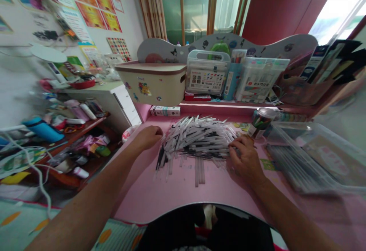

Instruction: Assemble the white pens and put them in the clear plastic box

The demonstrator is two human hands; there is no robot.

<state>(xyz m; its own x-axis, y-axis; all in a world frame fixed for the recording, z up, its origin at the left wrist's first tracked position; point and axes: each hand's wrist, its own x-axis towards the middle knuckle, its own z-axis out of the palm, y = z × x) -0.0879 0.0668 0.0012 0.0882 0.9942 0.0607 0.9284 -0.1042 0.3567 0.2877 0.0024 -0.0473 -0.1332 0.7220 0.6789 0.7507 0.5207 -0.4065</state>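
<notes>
Head view: pens (197, 136); box labels (204, 80) blurred

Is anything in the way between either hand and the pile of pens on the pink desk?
Nothing visible does. The left hand sits at the left edge of the pile of pens; the right hand rests on its right edge.

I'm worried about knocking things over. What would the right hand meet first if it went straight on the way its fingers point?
The pile of pens. The right hand points forward and left, and its fingers seem to touch the pile's right edge, though depth is unclear.
</notes>
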